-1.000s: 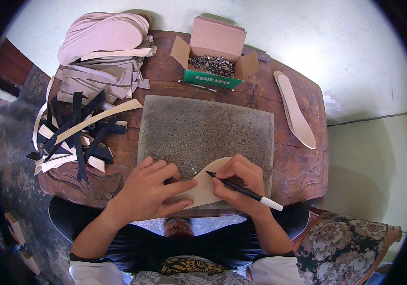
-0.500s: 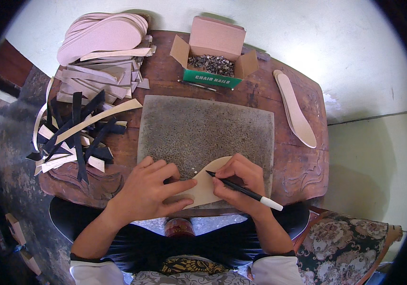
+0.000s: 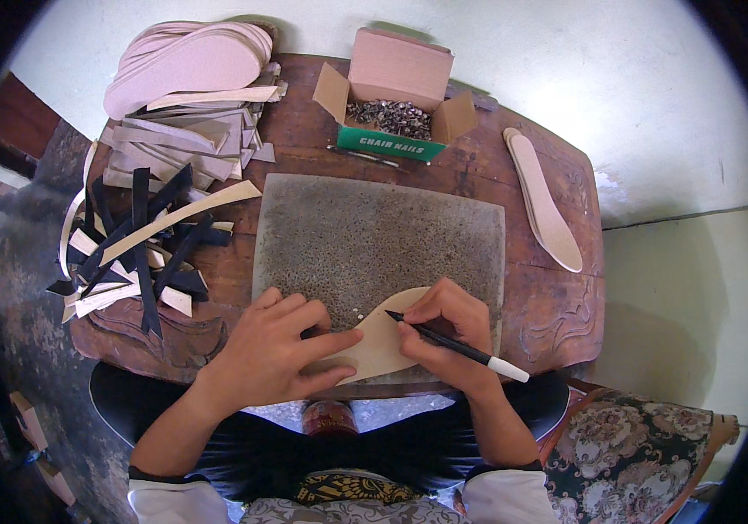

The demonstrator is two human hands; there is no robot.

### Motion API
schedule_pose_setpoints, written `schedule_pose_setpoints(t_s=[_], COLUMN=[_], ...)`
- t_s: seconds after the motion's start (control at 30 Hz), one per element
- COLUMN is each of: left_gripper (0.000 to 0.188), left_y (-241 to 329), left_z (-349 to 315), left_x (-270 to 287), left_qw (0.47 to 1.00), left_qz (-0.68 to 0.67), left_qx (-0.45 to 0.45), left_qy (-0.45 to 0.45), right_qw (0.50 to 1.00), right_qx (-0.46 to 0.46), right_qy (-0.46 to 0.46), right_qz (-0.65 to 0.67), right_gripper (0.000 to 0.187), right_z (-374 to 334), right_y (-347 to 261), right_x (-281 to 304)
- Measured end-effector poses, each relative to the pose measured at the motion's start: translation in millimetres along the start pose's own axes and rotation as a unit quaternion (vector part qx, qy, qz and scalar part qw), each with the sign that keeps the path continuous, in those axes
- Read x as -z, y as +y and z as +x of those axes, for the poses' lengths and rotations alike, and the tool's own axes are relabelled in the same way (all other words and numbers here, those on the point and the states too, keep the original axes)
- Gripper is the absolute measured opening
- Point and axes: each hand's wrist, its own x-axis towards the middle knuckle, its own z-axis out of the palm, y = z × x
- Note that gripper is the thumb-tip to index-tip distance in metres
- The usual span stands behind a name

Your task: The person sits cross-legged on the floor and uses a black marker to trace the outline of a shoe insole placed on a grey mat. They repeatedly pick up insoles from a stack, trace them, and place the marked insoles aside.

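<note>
A beige shoe insole (image 3: 378, 343) lies across the near edge of a grey, pitted board (image 3: 383, 240). My left hand (image 3: 269, 349) rests on the insole's left part, fingers spread, with index finger and thumb pressing on its surface. A black marker pen (image 3: 454, 342) with a white end is gripped in my right hand (image 3: 459, 327). Its dark tip points at the upper part of the insole, near the curved edge; whether it touches cannot be told. Both hands hide parts of the insole. A tiny white scrap (image 3: 357, 312) lies beside its edge.
Pinkish insoles (image 3: 199, 65) are stacked far left above grey strips (image 3: 186, 140). Black and cream strips (image 3: 143, 253) pile up nearer. An open green box of nails (image 3: 391, 140) stands at the back. More insoles (image 3: 544, 205) lie right on the carved wooden table (image 3: 540, 306).
My right hand and the marker pen have shifted slightly to the right along the insole, the tip moving a little up. My left hand and the insole stay in place.
</note>
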Motion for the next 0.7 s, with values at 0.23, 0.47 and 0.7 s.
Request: schedule_pose_setpoints(t_s=[0.23, 0.47, 0.7], left_gripper=[0.042, 0.042, 0.043], left_y=[0.1, -0.2, -0.1], left_z=[0.0, 0.0, 0.0], left_x=[-0.5, -0.5, -0.7], left_qw=[1.0, 1.0, 1.0], left_qz=[-0.002, 0.003, 0.002], left_qx=[0.003, -0.001, -0.002], left_qy=[-0.001, 0.002, 0.004], right_qw=[1.0, 1.0, 1.0], right_qx=[-0.008, -0.003, -0.007], right_qy=[0.005, 0.013, 0.017], right_qz=[-0.013, -0.021, -0.02], right_gripper=[0.017, 0.016, 0.018], right_z=[-0.4, 1.7, 1.3], right_y=[1.0, -1.2, -1.3], right_x=[-1.0, -1.1, -1.8])
